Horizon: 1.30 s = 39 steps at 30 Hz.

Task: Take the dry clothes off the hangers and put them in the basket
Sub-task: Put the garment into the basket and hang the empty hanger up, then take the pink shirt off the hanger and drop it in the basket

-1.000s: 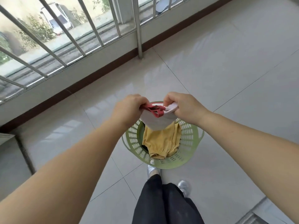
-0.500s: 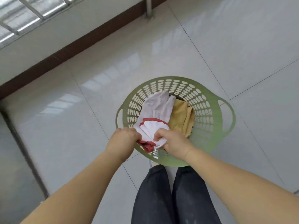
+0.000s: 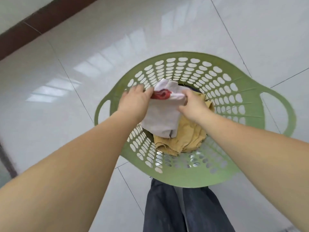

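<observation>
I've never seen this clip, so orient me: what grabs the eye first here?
The big green perforated basket on the white tiled floor dominates. Over it, the left hand and right hand grip a white garment with red trim, above a mustard-yellow garment already inside.

Head view looks steeply down, close over the basket (image 3: 197, 179).

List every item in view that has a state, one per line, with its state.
White garment with red trim: bunched, lying on the yellow garment in the basket, held at its top by both hands.
Yellow garment: crumpled in the basket, partly under the white one.
Green basket: upright on the tiled floor, holding clothes.
Left hand: grips the white garment.
Right hand: grips the white garment.
</observation>
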Tool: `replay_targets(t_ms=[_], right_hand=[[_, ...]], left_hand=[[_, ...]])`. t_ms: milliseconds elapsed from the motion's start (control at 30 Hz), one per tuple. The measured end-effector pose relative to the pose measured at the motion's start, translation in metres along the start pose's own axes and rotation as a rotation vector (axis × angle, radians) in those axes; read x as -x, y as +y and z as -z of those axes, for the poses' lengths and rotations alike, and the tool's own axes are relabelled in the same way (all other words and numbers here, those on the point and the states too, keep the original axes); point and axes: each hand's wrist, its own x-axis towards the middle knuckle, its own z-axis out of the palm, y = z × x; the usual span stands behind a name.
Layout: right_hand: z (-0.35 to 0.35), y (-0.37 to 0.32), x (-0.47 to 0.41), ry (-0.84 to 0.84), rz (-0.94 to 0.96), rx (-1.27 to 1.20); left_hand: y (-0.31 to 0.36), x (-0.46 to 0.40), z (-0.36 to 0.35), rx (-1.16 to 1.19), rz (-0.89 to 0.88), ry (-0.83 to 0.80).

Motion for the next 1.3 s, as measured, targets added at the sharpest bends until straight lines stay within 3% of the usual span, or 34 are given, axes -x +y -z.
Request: replay_targets(t_ms=[100, 300, 533, 700, 867, 1300], right_hand=[[0.013, -0.002, -0.014, 0.125, -0.083, 0.15], [0.045, -0.012, 0.036, 0.103, -0.024, 0.128], [0.117, -0.05, 0.145, 0.187, 0.047, -0.048], [0.193, -0.094, 0.242, 0.334, 0.115, -0.174], [0.272, -0.137, 0.355, 0.547, 0.243, -0.318], [0.383, -0.199, 0.554, 1.083, 0.601, -0.355]], left_hand=[[0.007, -0.011, 0.001, 0.067, 0.103, 0.002], [0.029, 0.025, 0.027, 0.19, 0.06, -0.043], [0.072, 0.091, 0.143, 0.298, -0.036, 0.017], [0.119, 0.138, 0.253, 0.308, -0.189, 0.155], [0.168, 0.207, 0.374, 0.28, -0.372, 0.397], [0.239, 0.363, 0.559, 0.451, -0.789, 0.829]])
